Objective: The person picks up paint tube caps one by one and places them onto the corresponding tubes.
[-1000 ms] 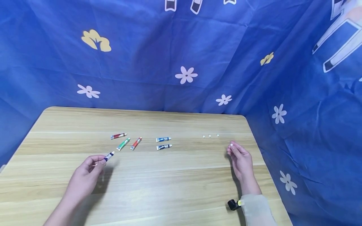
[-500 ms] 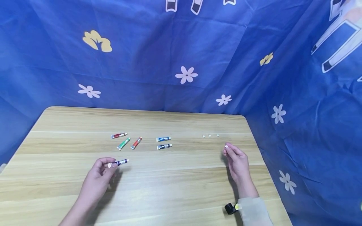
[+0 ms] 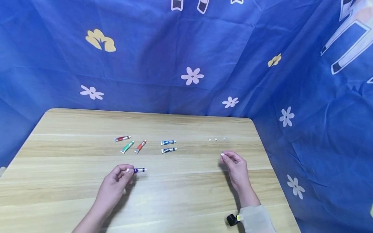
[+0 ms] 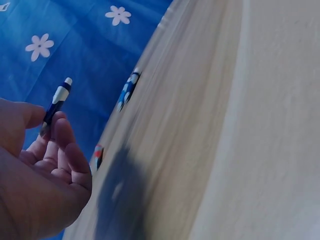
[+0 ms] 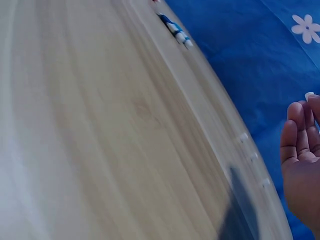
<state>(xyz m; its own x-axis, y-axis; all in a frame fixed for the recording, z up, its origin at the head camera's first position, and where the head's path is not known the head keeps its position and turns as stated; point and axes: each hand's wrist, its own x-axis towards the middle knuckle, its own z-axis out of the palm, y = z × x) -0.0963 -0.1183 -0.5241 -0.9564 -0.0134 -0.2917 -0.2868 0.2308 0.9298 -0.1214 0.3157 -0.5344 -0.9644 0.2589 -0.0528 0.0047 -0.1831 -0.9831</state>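
My left hand (image 3: 116,182) pinches a dark blue-purple paint tube (image 3: 139,170) by its flat end, its nozzle pointing right. In the left wrist view the same paint tube (image 4: 58,100) sticks up between thumb and fingers. Toward the right side of the table, my right hand (image 3: 237,168) pinches a small white cap (image 3: 222,154) between thumb and fingertips. That cap (image 5: 309,95) shows at the edge of the right wrist view. Beyond the right hand lie three more white caps (image 3: 216,139) in a loose row.
Two blue paint tubes (image 3: 169,150) lie side by side mid-table. To their left are a red tube (image 3: 122,138), a green tube (image 3: 127,147) and an orange-red tube (image 3: 140,146). A blue curtain (image 3: 140,64) borders the wooden table (image 3: 180,200) at the back and right.
My left hand has carried its paint tube rightward and turned the nozzle to point right. The right hand has moved left and slightly nearer with its cap. The tubes and caps on the table stayed put.
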